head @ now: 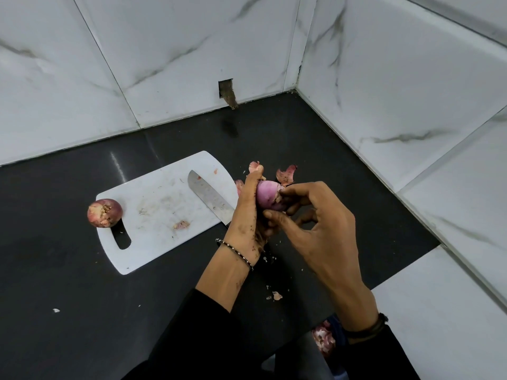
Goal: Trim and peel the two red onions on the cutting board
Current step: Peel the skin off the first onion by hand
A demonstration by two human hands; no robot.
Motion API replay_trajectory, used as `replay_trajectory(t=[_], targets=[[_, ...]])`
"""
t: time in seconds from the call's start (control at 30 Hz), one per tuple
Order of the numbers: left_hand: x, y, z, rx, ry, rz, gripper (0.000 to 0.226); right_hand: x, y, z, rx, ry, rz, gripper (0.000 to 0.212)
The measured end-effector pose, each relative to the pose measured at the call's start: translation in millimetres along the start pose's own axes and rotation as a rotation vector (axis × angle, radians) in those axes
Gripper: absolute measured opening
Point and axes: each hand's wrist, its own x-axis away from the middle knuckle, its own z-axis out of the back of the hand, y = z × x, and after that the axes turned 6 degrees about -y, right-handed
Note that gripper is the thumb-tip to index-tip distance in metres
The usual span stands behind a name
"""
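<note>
Left grip [248, 212] and right grip [315, 226] pinching onion [267, 196], knife [210, 197], second onion [104, 213] on board [153, 193]

The counter [68, 283] gives open passage left of and in front of the board [153, 204]. On the board, a knife [208, 196] bars the right end and an unpeeled onion [104, 213] sits at the left end by the slot; the middle is free. The left hand [248, 212] and right hand [321, 229], gripping the peeled onion [267, 197], block the space just right of the board, with peels [286, 174] behind. Walls [192, 50] close the back and right.
</note>
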Motion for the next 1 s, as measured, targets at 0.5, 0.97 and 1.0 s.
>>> replay_trajectory(t=[0.5,0.97,1.0], targets=[[-3,4,12,-0.161,-0.028,-0.023,0.063,-6,-10,-1,-0.046,-0.044,-0.073,0.036],[-5,7,16,-0.196,-0.107,0.112,0.062,0,6,0,0.146,-0.015,-0.012,0.019],[-4,7,17,-0.237,-0.108,0.112,0.062,0,7,2,0.136,-0.050,0.020,0.021]])
